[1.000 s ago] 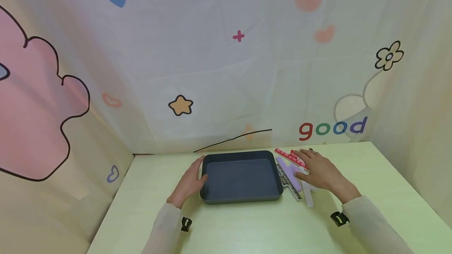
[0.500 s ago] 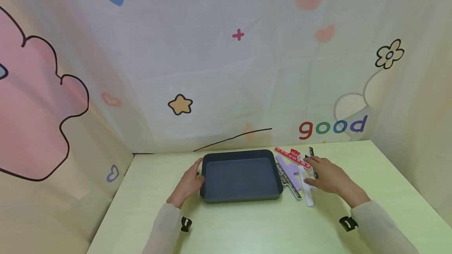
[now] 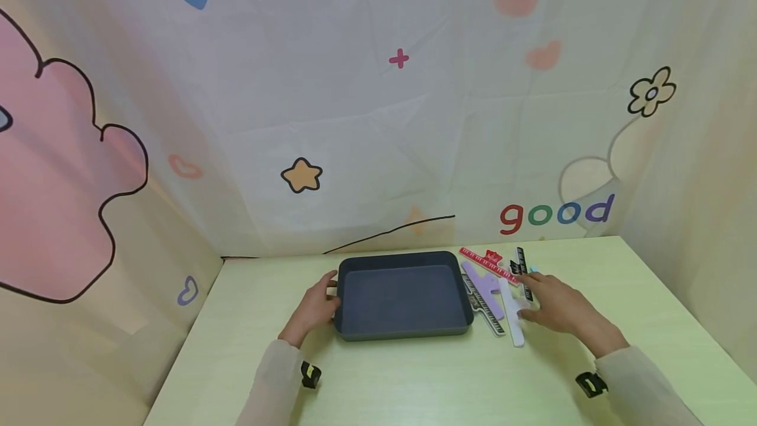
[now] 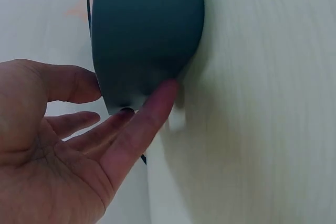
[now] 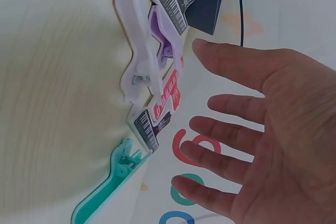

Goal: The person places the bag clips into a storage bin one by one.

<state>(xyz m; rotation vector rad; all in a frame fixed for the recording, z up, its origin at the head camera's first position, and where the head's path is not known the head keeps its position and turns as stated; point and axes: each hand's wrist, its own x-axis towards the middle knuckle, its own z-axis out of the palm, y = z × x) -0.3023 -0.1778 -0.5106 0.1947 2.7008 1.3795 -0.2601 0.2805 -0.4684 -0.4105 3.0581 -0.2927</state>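
Note:
A dark grey baking tray (image 3: pixel 404 333) sits in the middle of the table. My left hand (image 3: pixel 310 311) is at its left end; in the left wrist view, relaxed fingers touch the outer wall. Over the clips on the tray's right hovers my right hand (image 3: pixel 558 306), fingers spread and holding nothing. Below it lie a white clip (image 3: pixel 512 321), a purple clip (image 3: pixel 481 286), a red keyboard-patterned clip (image 3: pixel 481 261) and two black-and-white keyboard-patterned clips, one beside the tray (image 3: pixel 489 317), one farther right (image 3: pixel 522 260). A teal clip (image 5: pixel 102 187), mostly hidden by the hand in the head view, shows in the right wrist view.
The pale table (image 3: pixel 390 386) ends at the back against a hanging cloth (image 3: pixel 355 117) printed with hearts, a star and the word "good". Cloth walls also stand at the left and right. Both sleeves carry dark wrist devices.
My right hand has moved right and slightly nearer, uncovering the red clip and the right black-and-white clip. My left fingers have shifted a little at the tray's edge. Tray and clips look unmoved.

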